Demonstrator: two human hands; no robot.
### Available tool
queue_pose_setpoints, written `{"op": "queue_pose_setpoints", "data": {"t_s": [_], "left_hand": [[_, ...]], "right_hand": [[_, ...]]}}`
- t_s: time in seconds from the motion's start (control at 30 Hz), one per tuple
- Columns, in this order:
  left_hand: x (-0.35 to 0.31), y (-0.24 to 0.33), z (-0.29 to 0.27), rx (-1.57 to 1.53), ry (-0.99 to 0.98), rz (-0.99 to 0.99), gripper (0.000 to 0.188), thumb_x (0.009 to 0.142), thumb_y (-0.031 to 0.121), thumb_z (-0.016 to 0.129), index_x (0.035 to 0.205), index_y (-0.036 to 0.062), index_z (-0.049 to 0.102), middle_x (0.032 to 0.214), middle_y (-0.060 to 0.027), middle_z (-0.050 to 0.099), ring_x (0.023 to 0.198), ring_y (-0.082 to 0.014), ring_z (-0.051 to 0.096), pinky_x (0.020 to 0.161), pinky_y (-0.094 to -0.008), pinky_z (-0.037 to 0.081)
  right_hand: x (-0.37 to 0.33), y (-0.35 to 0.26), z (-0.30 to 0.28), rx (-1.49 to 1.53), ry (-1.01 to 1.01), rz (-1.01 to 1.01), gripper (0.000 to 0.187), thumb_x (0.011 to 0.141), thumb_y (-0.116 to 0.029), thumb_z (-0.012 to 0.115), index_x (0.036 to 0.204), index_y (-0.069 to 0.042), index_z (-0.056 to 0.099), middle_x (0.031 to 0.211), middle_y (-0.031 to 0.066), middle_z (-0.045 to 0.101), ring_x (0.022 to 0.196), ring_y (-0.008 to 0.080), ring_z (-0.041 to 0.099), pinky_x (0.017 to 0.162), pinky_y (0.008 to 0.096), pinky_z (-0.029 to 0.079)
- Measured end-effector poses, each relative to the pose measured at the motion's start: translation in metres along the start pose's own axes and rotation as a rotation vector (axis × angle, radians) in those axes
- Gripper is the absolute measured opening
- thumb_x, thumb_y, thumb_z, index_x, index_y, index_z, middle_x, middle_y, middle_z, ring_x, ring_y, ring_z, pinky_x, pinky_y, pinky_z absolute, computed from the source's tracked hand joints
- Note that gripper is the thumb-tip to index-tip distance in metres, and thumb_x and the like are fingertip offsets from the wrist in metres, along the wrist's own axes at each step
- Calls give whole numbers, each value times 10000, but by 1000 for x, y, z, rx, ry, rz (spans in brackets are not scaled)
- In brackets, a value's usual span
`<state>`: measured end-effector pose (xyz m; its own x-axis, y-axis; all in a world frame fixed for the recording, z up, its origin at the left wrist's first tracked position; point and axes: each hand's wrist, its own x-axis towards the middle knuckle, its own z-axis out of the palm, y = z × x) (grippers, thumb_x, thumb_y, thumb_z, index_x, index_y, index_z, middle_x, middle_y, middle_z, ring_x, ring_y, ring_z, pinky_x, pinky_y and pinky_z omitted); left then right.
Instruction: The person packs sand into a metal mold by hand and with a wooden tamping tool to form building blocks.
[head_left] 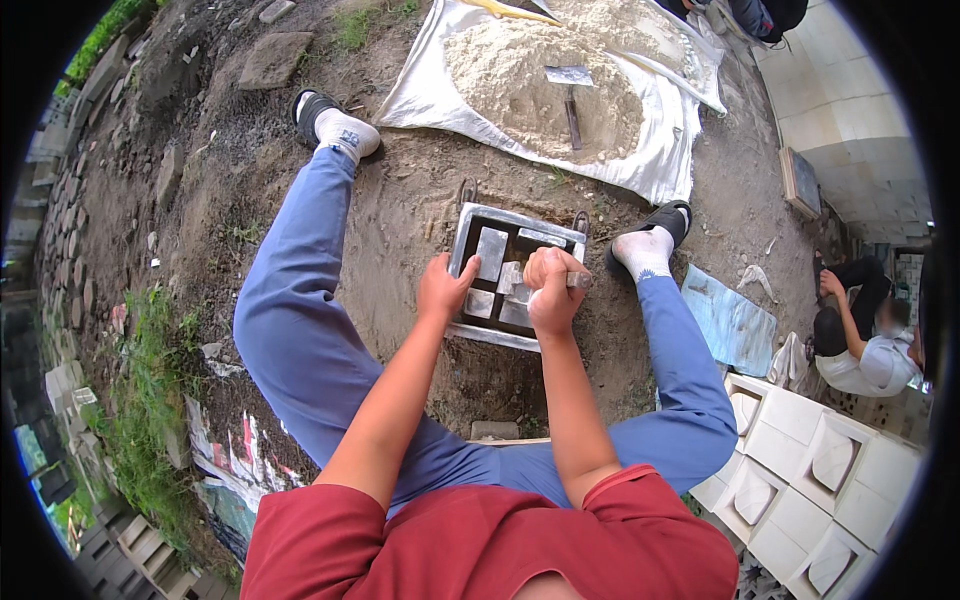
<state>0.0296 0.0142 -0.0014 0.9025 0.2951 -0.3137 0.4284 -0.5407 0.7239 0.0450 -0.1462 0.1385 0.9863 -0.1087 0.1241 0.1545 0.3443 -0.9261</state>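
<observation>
A square grey metal mould lies on the dirt between my legs. Flat grey blocks and smaller grey pieces sit in its dark compartments. At the mould's left rim is my left hand, its thumb over the edge and its fingers along the outside. My right hand is closed in a fist over the mould's right side. From that fist pokes the rounded end of a stick-like handle; the other end of this tool is hidden. Loop handles stand at the mould's far corners.
Ahead, a white sheet bears a heap of pale sandy powder with a trowel on it. Patterned pale blocks are laid out at the right, near a seated person. A blue sheet lies beyond my right leg.
</observation>
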Motion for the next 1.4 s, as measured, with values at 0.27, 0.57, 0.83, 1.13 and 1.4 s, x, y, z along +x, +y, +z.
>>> {"op": "queue_pose_setpoints", "data": {"t_s": [0.27, 0.57, 0.83, 1.13, 1.4], "left_hand": [[4, -2, 16, 17, -34, -6, 817, 865, 706, 672, 1229, -25, 695, 1234, -249, 690, 1154, -424, 663, 983, -487, 530], [1, 5, 18, 10, 98, 93, 639, 887, 632, 694, 1004, 5, 724, 1027, -270, 716, 996, -461, 682, 880, -512, 531], [-5, -3, -1, 25, -23, -24, 726, 878, 686, 669, 1112, 0, 712, 1174, -244, 693, 1115, -435, 655, 953, -505, 525], [-2, 3, 6, 63, -27, 0, 754, 877, 692, 666, 1172, -1, 712, 1190, -242, 694, 1124, -429, 661, 961, -500, 531], [2, -1, 4, 47, -21, -18, 766, 863, 712, 666, 1194, 22, 705, 1221, -227, 687, 1131, -421, 661, 964, -501, 532]], "right_hand": [[9, 56, -23, -208, 59, 8, 427, 1023, -121, 521, 622, -30, 404, 583, -4, 426, 523, 93, 377, 497, 322, 289], [18, 46, -24, -278, -14, -177, 427, 1050, -135, 516, 646, -26, 430, 592, -1, 444, 540, 85, 398, 502, 314, 298], [36, 7, 17, -232, -1, -17, 448, 1052, -161, 520, 637, -76, 375, 598, -45, 372, 531, 60, 310, 493, 295, 253], [39, 59, 2, -478, -98, -209, 402, 1011, -128, 598, 674, -6, 417, 578, 63, 355, 537, 140, 338, 515, 377, 293], [29, 35, 5, -421, -29, -61, 446, 1059, -173, 535, 636, -77, 429, 596, -34, 443, 532, 64, 383, 494, 292, 303]]}}
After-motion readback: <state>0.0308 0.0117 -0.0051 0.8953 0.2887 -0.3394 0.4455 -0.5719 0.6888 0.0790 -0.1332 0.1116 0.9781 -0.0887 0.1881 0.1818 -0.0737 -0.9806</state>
